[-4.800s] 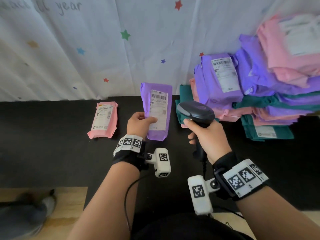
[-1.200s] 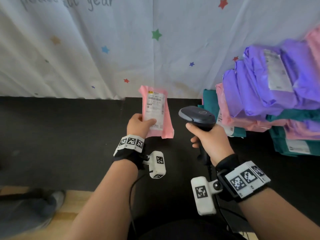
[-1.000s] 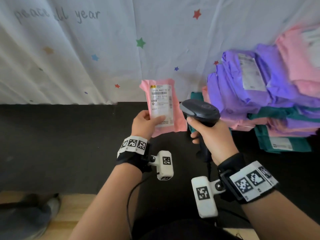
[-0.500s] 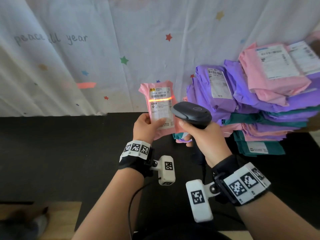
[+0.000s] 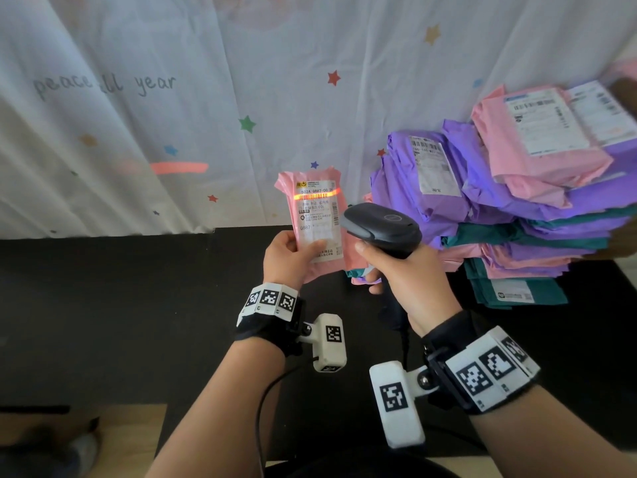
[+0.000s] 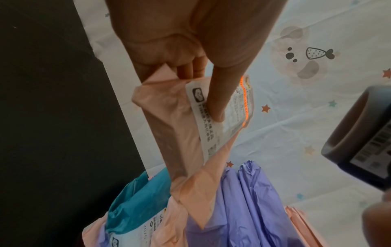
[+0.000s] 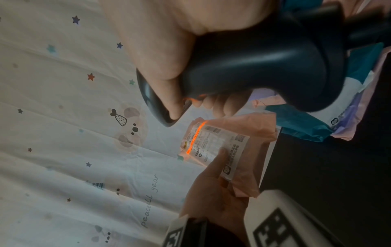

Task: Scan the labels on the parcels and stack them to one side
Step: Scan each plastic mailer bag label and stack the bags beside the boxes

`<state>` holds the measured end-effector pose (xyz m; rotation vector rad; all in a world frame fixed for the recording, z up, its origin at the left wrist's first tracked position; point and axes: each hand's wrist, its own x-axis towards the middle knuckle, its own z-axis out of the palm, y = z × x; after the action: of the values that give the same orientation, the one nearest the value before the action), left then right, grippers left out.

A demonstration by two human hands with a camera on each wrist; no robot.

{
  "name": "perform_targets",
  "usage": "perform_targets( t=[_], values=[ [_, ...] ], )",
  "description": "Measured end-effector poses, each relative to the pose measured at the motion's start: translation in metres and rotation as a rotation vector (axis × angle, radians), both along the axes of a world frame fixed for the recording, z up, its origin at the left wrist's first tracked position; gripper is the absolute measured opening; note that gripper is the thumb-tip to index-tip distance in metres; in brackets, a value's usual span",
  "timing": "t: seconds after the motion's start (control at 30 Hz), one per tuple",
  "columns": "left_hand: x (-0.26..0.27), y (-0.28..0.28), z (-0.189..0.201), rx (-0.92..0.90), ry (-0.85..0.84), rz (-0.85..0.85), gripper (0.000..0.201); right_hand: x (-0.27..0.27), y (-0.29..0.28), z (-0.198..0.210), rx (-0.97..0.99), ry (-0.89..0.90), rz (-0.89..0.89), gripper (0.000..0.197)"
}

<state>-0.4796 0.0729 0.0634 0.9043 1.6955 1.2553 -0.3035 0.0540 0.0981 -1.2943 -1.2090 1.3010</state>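
Observation:
My left hand (image 5: pixel 293 257) holds a pink parcel (image 5: pixel 315 219) upright above the black table, thumb pressed on its white label (image 6: pixel 222 117). An orange scan line crosses the barcode near the label's top (image 7: pixel 195 138). My right hand (image 5: pixel 406 274) grips a black handheld scanner (image 5: pixel 382 229) by its handle, its head aimed at the label from just to the right. A tall stack of purple, pink and green parcels (image 5: pixel 517 215) lies at the right, behind the scanner.
A white curtain (image 5: pixel 172 115) with coloured stars and the words "peace all year" hangs behind the black table (image 5: pixel 103 305). The scanner's cable runs down toward me. A wooden floor and a shoe (image 5: pixel 79 450) show at the lower left.
The purple parcel seen earlier is gone from my left hand, which now holds a pink one. The scanner closed in on it and its orange line lit the barcode.

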Motion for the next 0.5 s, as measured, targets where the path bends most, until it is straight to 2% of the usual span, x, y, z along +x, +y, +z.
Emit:
perform_targets(
  t=[0.13,0.27,0.37,0.5],
  values=[
    [-0.001,0.002,-0.001,0.001,0.020,-0.005,0.026,-0.002,-0.001,0.002,-0.007,0.012,-0.004,0.021],
    [0.003,0.007,0.005,0.004,0.025,-0.005,0.028,0.003,-0.002,0.006,0.002,0.036,-0.028,0.012],
    [0.013,0.016,0.022,0.047,-0.020,0.010,0.027,0.013,0.000,0.010,0.013,0.079,-0.069,0.010],
    [0.042,0.042,0.059,0.091,-0.008,-0.069,0.038,0.034,0.004,0.013,0.032,0.092,-0.153,0.008]
  ],
)
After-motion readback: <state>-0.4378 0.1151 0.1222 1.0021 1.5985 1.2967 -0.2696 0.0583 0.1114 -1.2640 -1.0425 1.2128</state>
